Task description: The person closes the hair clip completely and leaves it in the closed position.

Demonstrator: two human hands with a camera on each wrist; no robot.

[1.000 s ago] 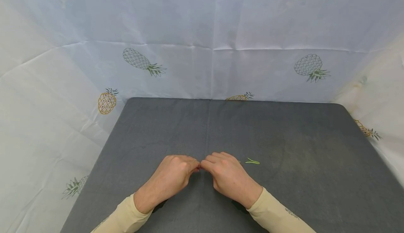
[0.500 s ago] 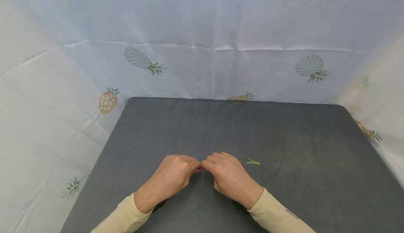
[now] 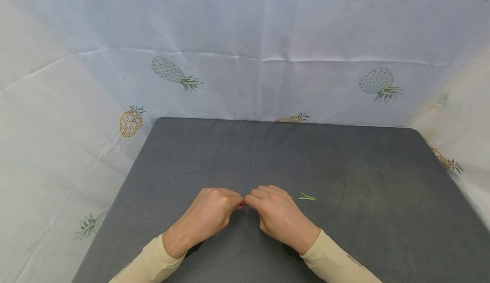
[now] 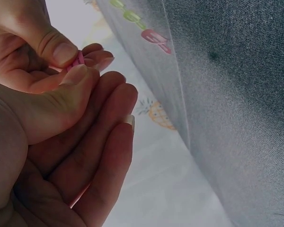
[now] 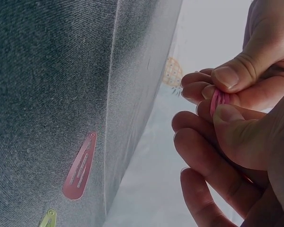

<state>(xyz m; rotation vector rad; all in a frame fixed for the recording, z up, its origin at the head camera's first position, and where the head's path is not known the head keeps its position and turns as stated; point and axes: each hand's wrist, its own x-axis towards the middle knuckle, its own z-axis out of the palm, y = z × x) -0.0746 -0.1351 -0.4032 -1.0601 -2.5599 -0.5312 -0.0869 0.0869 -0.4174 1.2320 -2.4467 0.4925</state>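
My left hand [image 3: 208,212] and right hand [image 3: 279,215] meet fingertip to fingertip over the middle of the table. Between them is a small pink snap hair clip [image 5: 220,99], pinched by thumb and fingers of each hand; fingertips cover both its ends. The head view hides this clip, but it also shows in the left wrist view. A second, dusky pink hair clip [image 5: 80,170] lies flat on the table, with green hair clips [image 4: 132,16] in line beyond it. To the right of my right hand, a green hair clip [image 3: 307,196] shows in the head view.
The table [image 3: 191,155] has a dark grey cloth top with a faint crease down its middle. White curtain fabric [image 3: 229,83] printed with pineapples hangs behind it and at both sides.
Both hands keep the same pose and place. The head view has shifted very slightly; nothing else visibly moves.
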